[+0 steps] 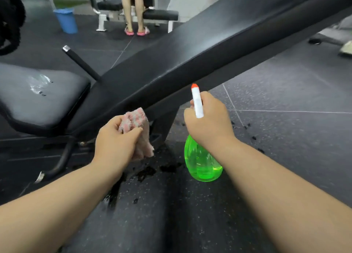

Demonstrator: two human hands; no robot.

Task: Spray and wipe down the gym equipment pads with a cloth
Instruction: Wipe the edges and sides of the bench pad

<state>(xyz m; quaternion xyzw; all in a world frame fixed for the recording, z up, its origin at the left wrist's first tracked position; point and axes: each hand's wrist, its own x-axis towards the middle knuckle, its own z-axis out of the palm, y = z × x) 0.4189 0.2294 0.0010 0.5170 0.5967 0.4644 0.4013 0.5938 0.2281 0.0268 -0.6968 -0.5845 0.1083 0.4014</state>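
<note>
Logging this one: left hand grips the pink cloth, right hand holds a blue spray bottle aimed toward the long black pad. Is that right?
Not quite: the spray bottle is green, not blue, with a white and orange nozzle. The blue thing in the head view is a bucket far back on the floor. The rest stands: the left hand grips the pink cloth, and the right hand holds the bottle aimed toward the long black pad.

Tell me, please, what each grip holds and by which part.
The left grip holds the cloth round its bunched middle; the right grip holds the bottle by its neck.
</note>
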